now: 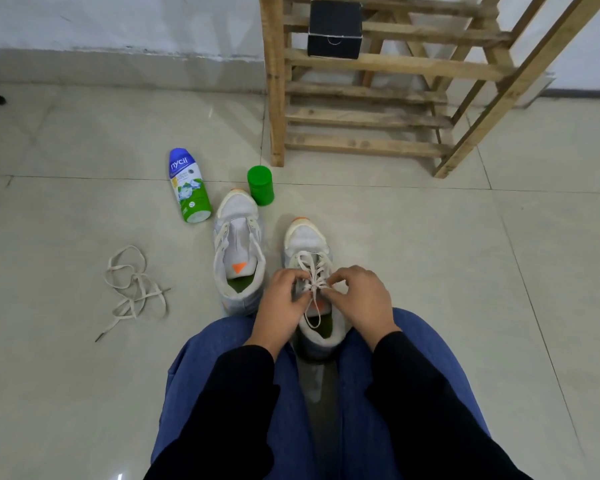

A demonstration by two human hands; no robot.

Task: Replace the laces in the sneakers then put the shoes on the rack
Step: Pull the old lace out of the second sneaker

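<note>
Two white sneakers with orange toe tips stand on the tiled floor in front of my knees. The right sneaker [305, 242] carries a white lace [311, 271] threaded through its eyelets. My left hand [279, 306] and my right hand [359, 297] pinch the lace ends over its tongue, where the lace crosses into a knot. A loop of lace hangs down toward the shoe's opening. The left sneaker [238, 251] stands beside it with no lace, its tongue bare. A loose white lace [134, 289] lies tangled on the floor to the left.
A wooden slatted shoe rack [368, 116] stands against the wall ahead, with a black box [335, 29] on an upper shelf. A blue, white and green powder bottle [187, 185] lies on the floor, and a green jar [260, 185] stands by the left sneaker's toe.
</note>
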